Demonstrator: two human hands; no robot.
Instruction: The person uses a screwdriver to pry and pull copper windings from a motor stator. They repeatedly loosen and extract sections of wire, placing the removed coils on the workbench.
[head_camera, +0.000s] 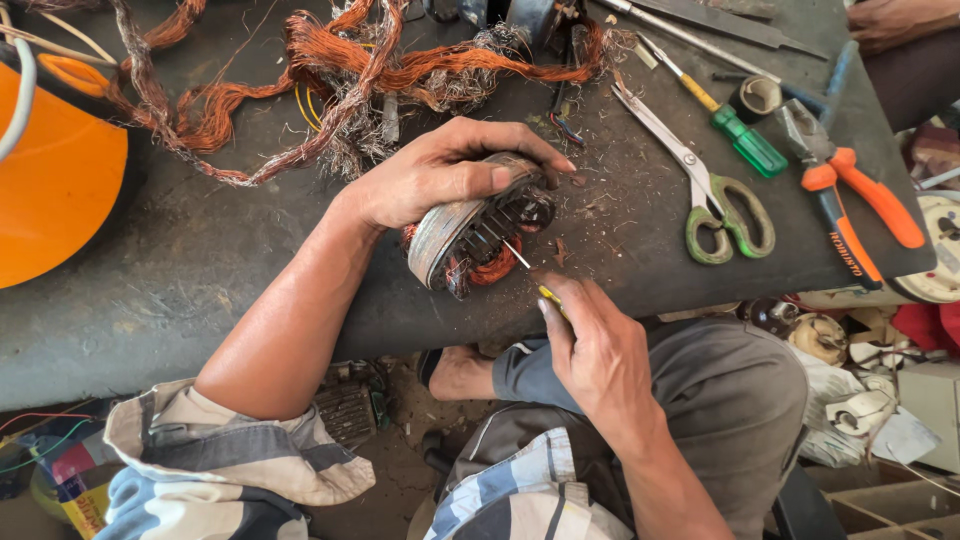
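Prying with the right hand (600, 350) clenching a screwdriver (530, 275), its tip could slip toward the left hand (440, 175) grasping the stator (480, 230).

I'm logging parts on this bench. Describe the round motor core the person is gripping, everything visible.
The motor core is a ring of stacked grey metal plates, worn and dusty, with slots on its inner face and copper wire showing at its lower side. It stands tilted on edge on the dark bench. The left hand grips its top; the right hand pokes a thin tool into a slot.
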